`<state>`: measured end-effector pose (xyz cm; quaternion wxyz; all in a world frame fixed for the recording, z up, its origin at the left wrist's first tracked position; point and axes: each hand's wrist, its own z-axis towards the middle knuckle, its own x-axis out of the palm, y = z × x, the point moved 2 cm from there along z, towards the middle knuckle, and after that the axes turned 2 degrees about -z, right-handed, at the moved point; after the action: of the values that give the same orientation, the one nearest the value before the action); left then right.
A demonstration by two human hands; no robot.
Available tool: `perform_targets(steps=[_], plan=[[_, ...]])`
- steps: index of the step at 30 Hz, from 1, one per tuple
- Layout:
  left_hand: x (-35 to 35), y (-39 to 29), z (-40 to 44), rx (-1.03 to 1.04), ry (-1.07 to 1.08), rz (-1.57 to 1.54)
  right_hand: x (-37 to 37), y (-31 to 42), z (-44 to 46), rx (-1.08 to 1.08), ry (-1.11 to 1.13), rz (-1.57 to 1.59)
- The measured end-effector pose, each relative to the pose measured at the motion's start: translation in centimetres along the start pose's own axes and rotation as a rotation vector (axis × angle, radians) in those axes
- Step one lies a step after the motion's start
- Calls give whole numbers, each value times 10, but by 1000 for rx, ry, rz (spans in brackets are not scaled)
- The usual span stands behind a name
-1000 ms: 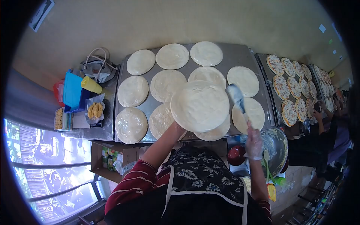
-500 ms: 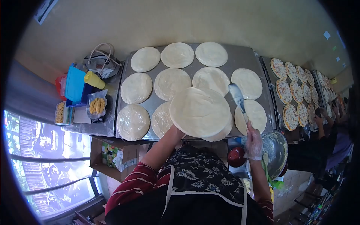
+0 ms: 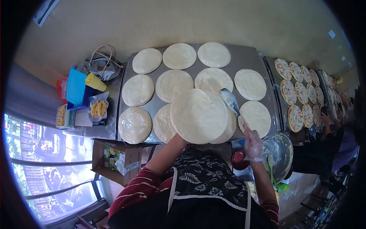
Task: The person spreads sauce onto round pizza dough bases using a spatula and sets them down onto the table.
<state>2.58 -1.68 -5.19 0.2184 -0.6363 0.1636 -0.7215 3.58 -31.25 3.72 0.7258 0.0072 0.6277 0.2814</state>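
A round, pale dough base is held up by my left hand, which is mostly hidden beneath it, above the metal table. My right hand, in a clear plastic glove, is closed round the handle of a spatula. The spatula's coated blade is just at the right edge of the raised base. Several more round bases, such as one at the left, lie in rows on the table, with a shiny, wet-looking surface.
A large metal bowl and a red bowl stand below my right hand. At the left are a blue container, a yellow cup and a bag. Topped pizzas and a person's arm are at the right.
My right hand has moved slightly left with the spatula, whose blade has come down to the edge of the raised base. The raised base has shifted a little left and down.
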Motion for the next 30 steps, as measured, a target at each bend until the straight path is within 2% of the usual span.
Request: perform_targets(steps=[3,4,5,7,9,11,13,15,16,17,19,20,22,26,28,30], plan=[[-1,-3,0,11,-11,-3,-21,22,-5,-42,-14,-111],[0,-2,-2,14,-17,-4,-24,30,-12,-167,-42,-17],[-2,-5,-3,14,-21,-6,-25,40,-19,-168,-39,-16],[0,-1,2,5,-20,-7,-22,62,-30,-386,176,-144],[0,-4,-2,-2,-21,-10,-9,57,-29,-373,202,-76],[2,0,-7,0,-21,-16,-4,46,-14,-201,17,-92],[4,1,-6,-6,-15,-22,-6,33,-1,-138,49,-98],[6,3,-6,-8,-14,-29,1,15,7,33,81,-146],[6,3,-4,-5,-16,-30,2,9,11,20,-4,-20],[5,0,-3,0,-20,-32,4,8,9,13,-2,-21],[4,-3,1,20,-33,-40,-12,25,6,5,-142,93],[4,-5,-1,24,-37,-42,-20,37,4,0,-139,93],[6,-5,-3,17,-33,-42,-29,61,-2,-132,67,-56],[8,-2,1,12,-31,-49,-14,48,-2,-149,51,-36],[9,-1,1,14,-36,-52,-9,31,6,15,62,-53],[12,0,-1,6,-31,-52,-11,17,20,71,40,-12]])
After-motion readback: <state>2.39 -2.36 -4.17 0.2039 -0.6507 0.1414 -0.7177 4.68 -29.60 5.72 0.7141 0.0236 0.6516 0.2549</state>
